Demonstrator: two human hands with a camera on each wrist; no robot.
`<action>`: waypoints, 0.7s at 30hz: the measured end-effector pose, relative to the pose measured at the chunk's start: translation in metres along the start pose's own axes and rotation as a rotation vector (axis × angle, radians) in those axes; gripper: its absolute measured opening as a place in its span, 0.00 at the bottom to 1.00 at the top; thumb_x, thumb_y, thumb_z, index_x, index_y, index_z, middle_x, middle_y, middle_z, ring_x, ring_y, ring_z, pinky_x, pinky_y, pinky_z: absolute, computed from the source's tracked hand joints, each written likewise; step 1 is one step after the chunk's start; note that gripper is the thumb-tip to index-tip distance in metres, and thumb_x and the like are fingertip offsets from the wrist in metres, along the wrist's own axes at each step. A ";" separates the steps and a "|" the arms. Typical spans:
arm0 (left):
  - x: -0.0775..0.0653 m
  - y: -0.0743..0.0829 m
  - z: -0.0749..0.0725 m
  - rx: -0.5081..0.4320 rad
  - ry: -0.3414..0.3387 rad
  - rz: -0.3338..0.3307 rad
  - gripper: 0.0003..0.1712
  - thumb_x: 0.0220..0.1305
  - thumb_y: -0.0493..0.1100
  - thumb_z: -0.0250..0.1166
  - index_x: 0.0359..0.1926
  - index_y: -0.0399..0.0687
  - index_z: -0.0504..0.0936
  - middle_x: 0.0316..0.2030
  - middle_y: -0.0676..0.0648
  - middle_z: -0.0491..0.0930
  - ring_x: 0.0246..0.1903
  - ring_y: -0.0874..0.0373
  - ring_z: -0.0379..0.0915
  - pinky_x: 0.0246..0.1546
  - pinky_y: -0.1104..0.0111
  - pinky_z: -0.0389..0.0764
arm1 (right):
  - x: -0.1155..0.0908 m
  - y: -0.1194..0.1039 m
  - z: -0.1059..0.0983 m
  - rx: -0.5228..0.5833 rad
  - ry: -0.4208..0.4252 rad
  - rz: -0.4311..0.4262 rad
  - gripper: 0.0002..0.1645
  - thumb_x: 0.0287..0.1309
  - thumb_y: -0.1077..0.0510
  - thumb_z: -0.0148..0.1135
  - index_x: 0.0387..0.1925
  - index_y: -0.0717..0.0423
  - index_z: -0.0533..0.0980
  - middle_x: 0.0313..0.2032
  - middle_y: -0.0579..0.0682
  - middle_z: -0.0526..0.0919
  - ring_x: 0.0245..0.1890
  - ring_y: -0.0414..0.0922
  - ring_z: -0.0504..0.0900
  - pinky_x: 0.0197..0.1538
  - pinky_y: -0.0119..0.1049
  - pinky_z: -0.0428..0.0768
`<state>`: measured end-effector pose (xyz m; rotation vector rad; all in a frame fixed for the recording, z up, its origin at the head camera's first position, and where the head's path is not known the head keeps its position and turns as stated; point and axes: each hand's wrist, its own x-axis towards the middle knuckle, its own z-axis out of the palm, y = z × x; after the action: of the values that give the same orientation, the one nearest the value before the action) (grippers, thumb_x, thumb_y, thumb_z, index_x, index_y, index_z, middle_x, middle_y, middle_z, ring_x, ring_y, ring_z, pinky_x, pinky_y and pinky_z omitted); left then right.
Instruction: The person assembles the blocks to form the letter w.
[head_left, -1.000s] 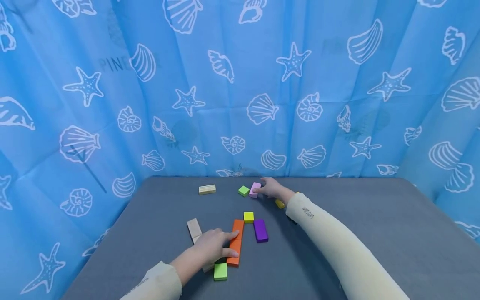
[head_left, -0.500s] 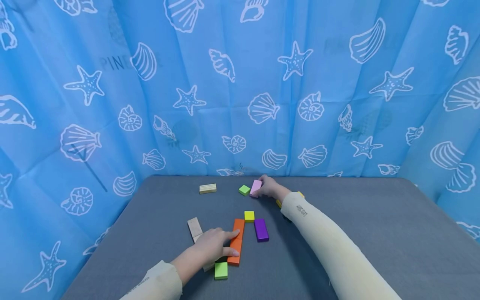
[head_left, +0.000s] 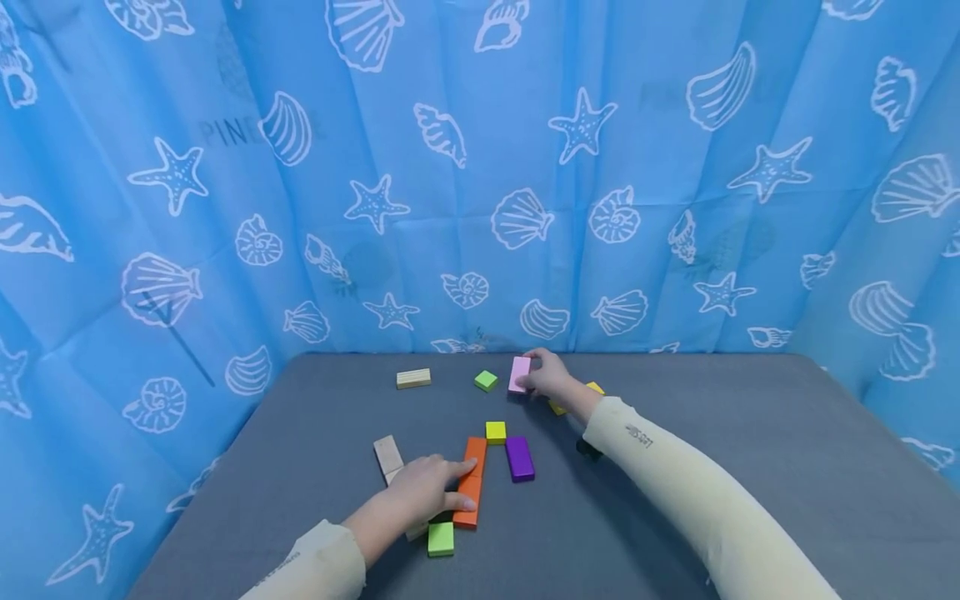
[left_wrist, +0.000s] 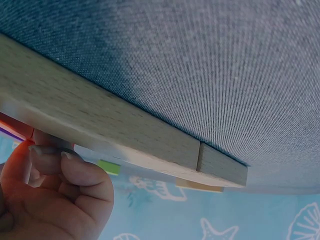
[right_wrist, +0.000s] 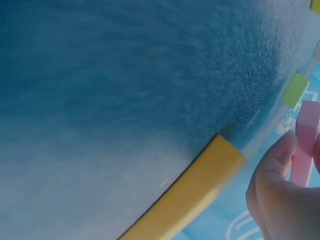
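My right hand (head_left: 551, 377) pinches a pink block (head_left: 519, 373) between thumb and fingers near the table's back edge. In the right wrist view the pink block (right_wrist: 307, 120) stands out beside my thumb. My left hand (head_left: 416, 492) rests with index finger and thumb on two orange blocks (head_left: 472, 483) laid end to end; the other fingers bend inward, as the left wrist view shows. Beneath the left hand runs a row of plain wooden blocks (head_left: 388, 454), partly hidden. Close by lie a yellow block (head_left: 496, 432), a purple block (head_left: 520, 459) and a lime-green block (head_left: 441, 540).
Toward the back are a small green block (head_left: 486, 381) and a pale ridged block (head_left: 413, 379). Amber blocks (head_left: 595, 387) lie partly hidden behind the right forearm. A black object (head_left: 588, 450) shows under the right wrist. A blue shell-print curtain (head_left: 450, 208) hangs behind the table.
My right hand has taken a pinch on the pink block and shifted it slightly right, away from the small green block, turning it straighter. The left hand has stayed in place.
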<state>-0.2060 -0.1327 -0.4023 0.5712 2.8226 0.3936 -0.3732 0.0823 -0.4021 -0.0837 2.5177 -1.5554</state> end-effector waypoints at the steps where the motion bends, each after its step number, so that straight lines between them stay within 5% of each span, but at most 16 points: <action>1: -0.001 0.000 -0.001 0.000 0.000 0.001 0.37 0.58 0.60 0.67 0.66 0.53 0.74 0.48 0.42 0.81 0.41 0.52 0.76 0.44 0.58 0.78 | -0.005 -0.001 -0.002 0.008 -0.004 -0.005 0.31 0.59 0.67 0.66 0.62 0.64 0.65 0.38 0.60 0.77 0.31 0.47 0.77 0.37 0.40 0.81; 12: -0.002 -0.001 -0.001 -0.010 0.003 -0.004 0.36 0.58 0.60 0.67 0.66 0.52 0.74 0.49 0.41 0.80 0.43 0.49 0.75 0.46 0.55 0.77 | -0.039 -0.004 -0.015 0.059 -0.091 -0.012 0.31 0.59 0.69 0.65 0.63 0.66 0.66 0.37 0.58 0.75 0.26 0.44 0.77 0.36 0.38 0.82; 21: -0.001 0.002 -0.001 -0.019 0.002 0.009 0.36 0.58 0.59 0.67 0.66 0.52 0.75 0.47 0.41 0.81 0.41 0.50 0.75 0.43 0.56 0.78 | -0.059 -0.004 -0.023 0.073 -0.109 -0.001 0.30 0.60 0.67 0.65 0.62 0.66 0.66 0.40 0.59 0.74 0.33 0.47 0.78 0.38 0.36 0.82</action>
<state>-0.2045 -0.1317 -0.4005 0.5808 2.8161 0.4228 -0.3200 0.1094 -0.3812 -0.1556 2.3766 -1.5962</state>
